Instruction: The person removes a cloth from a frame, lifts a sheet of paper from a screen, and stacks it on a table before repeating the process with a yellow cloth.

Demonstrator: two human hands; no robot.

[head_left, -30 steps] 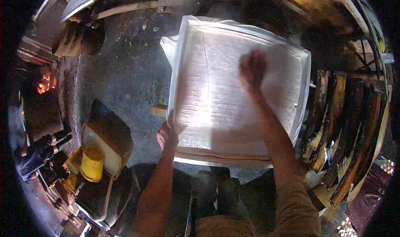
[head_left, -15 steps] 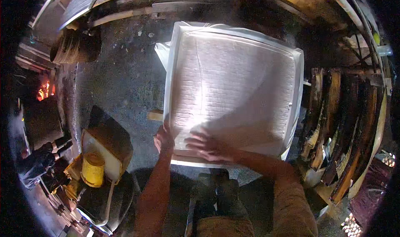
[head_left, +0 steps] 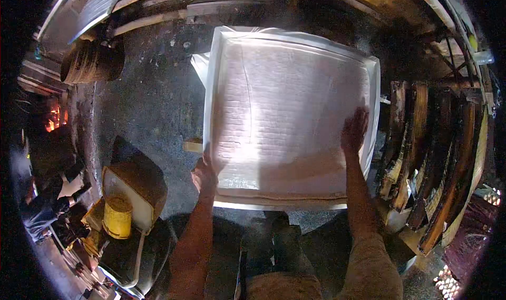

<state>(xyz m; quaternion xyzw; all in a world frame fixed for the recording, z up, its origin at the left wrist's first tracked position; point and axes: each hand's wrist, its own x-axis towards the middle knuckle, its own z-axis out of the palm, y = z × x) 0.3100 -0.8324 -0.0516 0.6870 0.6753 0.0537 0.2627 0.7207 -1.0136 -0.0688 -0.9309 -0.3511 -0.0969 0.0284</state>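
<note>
A large, shallow square tray (head_left: 212,73) with a white-lined rim fills the middle of the view. Inside it lies a pale pinkish-white layer (head_left: 295,105) marked with fine sideways ridges and one long crease. My left hand (head_left: 205,174) is closed on the tray's left rim near its front corner. Over at the tray's right side, my right hand (head_left: 355,131) lies on the pale layer by the rim, its fingers stretched forward. White lining material (head_left: 200,67) sticks out past the far part of the left rim.
A yellow bucket (head_left: 117,218) stands at lower left beside a box-like container (head_left: 145,186). Farther left, a fire (head_left: 55,118) burns near a dark sleeve (head_left: 45,215). Several long wooden slabs (head_left: 416,142) lean at right. A corrugated drum (head_left: 89,60) sits at upper left.
My right hand has moved from the tray's front left area across to its right side. My left hand keeps its hold on the left rim.
</note>
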